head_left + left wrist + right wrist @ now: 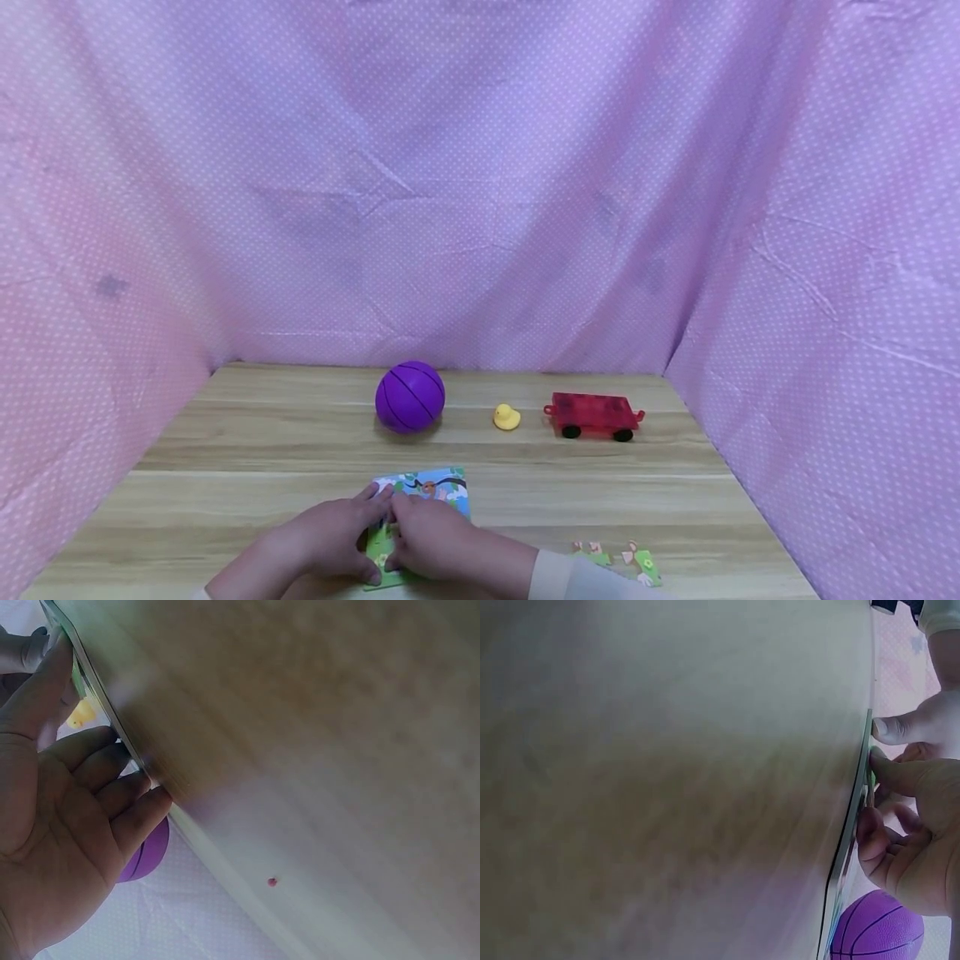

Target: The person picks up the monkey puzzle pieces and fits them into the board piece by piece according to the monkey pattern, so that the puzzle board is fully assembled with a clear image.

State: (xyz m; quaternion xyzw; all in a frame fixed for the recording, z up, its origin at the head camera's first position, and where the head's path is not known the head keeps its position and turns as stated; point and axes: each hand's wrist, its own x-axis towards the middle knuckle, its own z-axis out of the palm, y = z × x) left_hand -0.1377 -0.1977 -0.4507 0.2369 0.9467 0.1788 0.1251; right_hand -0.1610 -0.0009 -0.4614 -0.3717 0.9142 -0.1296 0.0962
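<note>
A flat, colourful jigsaw puzzle point(455, 487) with a blue-sky and green-grass picture lies near the front of the table. My left hand point(337, 533) rests along its left side, thumb and fingers spread and fairly straight. In the left wrist view, that hand's fingertips point(154, 799) touch down by the tabletop. Over the middle of the picture is my right hand point(435, 537). In the right wrist view, its thumb and curled fingers pinch a thin green-edged puzzle piece point(870, 787). Both hands cover much of the puzzle, so the fit beneath them is hidden.
Several loose puzzle pieces point(645, 565) lie to the right, partly behind the right sleeve point(577, 577). Farther back on the wooden table point(300, 450) stand a purple ball point(410, 397), a yellow rubber duck point(506, 417) and a red toy wagon point(595, 414). Pink dotted cloth point(480, 208) encloses the table.
</note>
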